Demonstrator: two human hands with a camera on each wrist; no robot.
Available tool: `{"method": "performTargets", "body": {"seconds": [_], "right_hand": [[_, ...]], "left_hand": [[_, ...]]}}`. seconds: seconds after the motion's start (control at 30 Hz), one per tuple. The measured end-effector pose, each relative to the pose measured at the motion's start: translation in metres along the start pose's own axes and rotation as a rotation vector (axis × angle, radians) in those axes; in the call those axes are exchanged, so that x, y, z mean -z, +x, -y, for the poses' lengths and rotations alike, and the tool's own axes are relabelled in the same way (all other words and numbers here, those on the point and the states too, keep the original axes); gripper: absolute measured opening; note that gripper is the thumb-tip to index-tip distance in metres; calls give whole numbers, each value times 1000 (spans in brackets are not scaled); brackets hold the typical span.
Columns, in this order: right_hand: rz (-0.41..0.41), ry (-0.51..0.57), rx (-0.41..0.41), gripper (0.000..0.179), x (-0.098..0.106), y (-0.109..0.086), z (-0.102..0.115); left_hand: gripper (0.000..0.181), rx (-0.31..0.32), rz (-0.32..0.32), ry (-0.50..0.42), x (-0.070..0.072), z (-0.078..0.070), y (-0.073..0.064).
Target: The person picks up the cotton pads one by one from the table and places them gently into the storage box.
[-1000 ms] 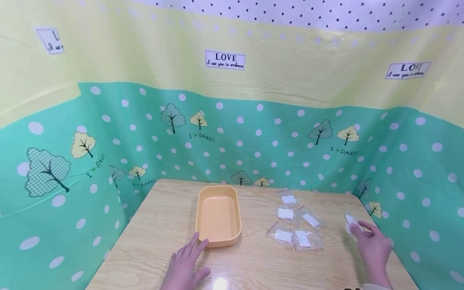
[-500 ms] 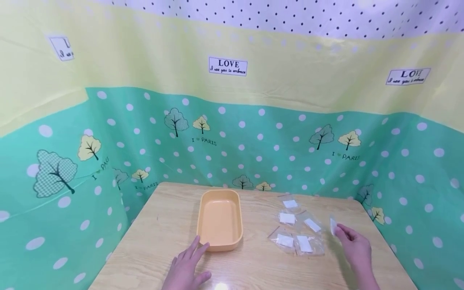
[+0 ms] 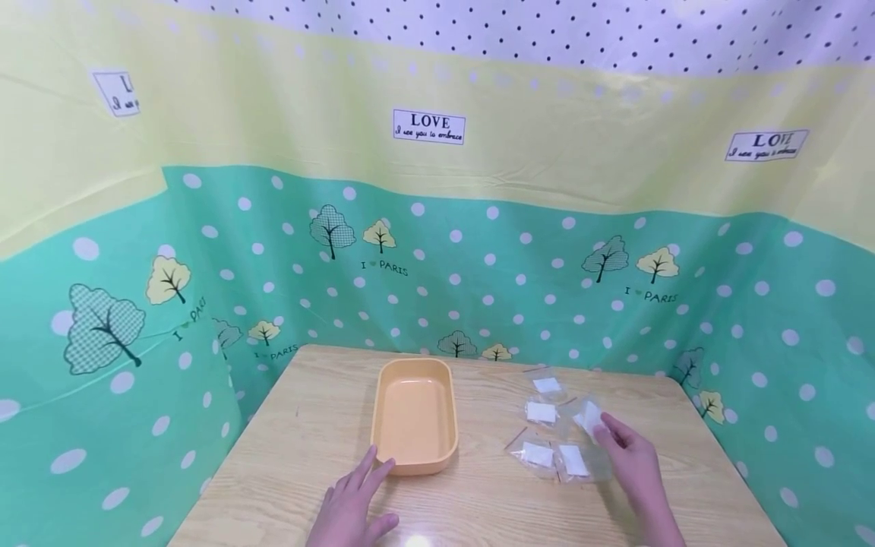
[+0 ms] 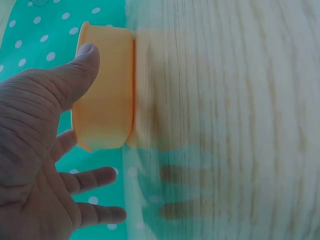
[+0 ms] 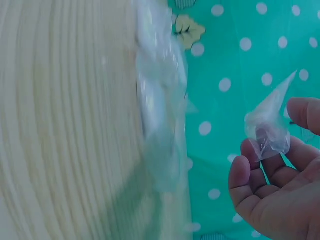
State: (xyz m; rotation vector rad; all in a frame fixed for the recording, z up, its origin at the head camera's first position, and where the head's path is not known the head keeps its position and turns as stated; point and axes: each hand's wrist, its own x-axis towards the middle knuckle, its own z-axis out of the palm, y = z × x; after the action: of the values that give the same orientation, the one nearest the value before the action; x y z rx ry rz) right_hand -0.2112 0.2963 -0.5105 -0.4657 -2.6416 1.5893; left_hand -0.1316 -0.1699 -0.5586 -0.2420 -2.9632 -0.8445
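My right hand [image 3: 634,456] pinches a small clear plastic bag [image 3: 591,419] with a white piece inside. In the right wrist view the held bag [image 5: 270,122] is crumpled and hangs in the air between thumb and fingers. It hovers over the right side of a group of similar bags, hiding part of one. Among those lying flat are a bag at the group's left [image 3: 541,412] and a nearer bag [image 3: 536,454]. My left hand [image 3: 350,505] has its fingers spread at the near left corner of an orange plastic tray [image 3: 415,469]; whether they touch is hard to tell.
The wooden table [image 3: 492,501] bears the tray left of the bags. A green and yellow patterned curtain [image 3: 437,251] stands round its back and sides. Another bag [image 3: 547,385] lies at the back of the group, towards the far edge.
My right hand has carried the bag leftward from the table's right side to above the group of bags. The left hand and the tray have kept their places.
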Motion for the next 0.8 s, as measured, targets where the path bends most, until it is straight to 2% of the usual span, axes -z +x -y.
{"method": "performTargets", "body": {"seconds": [0.2, 0.5, 0.8], "right_hand": [[20, -22, 62, 65, -20, -8, 18], [42, 0, 191, 60, -51, -14, 33], [76, 14, 255, 58, -77, -22, 49]], "left_hand": [[86, 23, 30, 0, 2, -1, 2], [86, -1, 13, 17, 2, 0, 1], [86, 11, 43, 7, 3, 1, 1]]}}
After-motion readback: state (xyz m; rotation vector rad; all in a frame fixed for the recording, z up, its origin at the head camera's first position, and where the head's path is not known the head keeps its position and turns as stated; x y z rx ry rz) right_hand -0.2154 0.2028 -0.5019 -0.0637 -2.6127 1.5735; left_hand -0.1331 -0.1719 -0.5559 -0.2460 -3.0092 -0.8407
